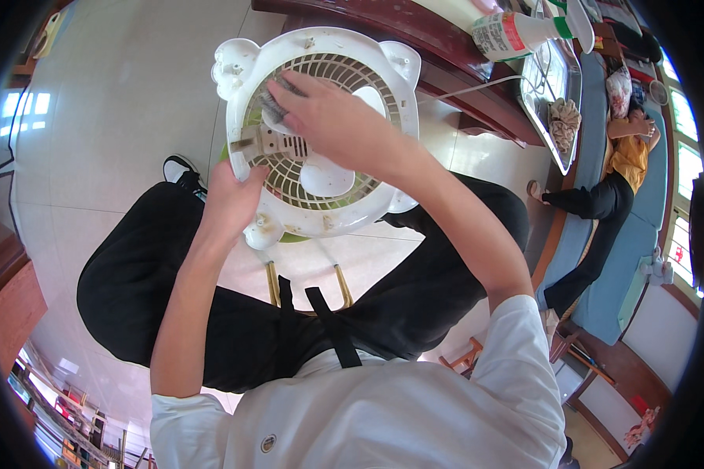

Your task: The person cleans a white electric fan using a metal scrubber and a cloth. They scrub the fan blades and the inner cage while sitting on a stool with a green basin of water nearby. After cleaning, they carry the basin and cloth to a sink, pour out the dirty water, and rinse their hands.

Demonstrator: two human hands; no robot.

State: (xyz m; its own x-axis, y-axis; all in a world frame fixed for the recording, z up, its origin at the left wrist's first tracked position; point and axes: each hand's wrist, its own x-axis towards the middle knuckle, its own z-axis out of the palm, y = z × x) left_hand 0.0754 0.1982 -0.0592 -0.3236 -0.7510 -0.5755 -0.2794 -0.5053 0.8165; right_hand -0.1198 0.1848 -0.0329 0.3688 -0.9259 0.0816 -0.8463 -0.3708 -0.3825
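A white plastic fan housing with rounded corner lobes lies in front of me, between my knees. Brown stains mark its rim. Inside it are a round slatted grille, white fan blades and a slotted motor case. My left hand grips the lower left rim, thumb on top. Over the upper left of the grille, my right hand holds a grey, fibrous scrubber against the fan's inside; its exact kind is partly hidden by my fingers. Something green shows beneath the housing.
A dark red wooden table stands beyond the fan. It bears a white spray bottle with a green collar and a metal tray holding a crumpled brown cloth. At right, a person reclines on a blue-cushioned sofa.
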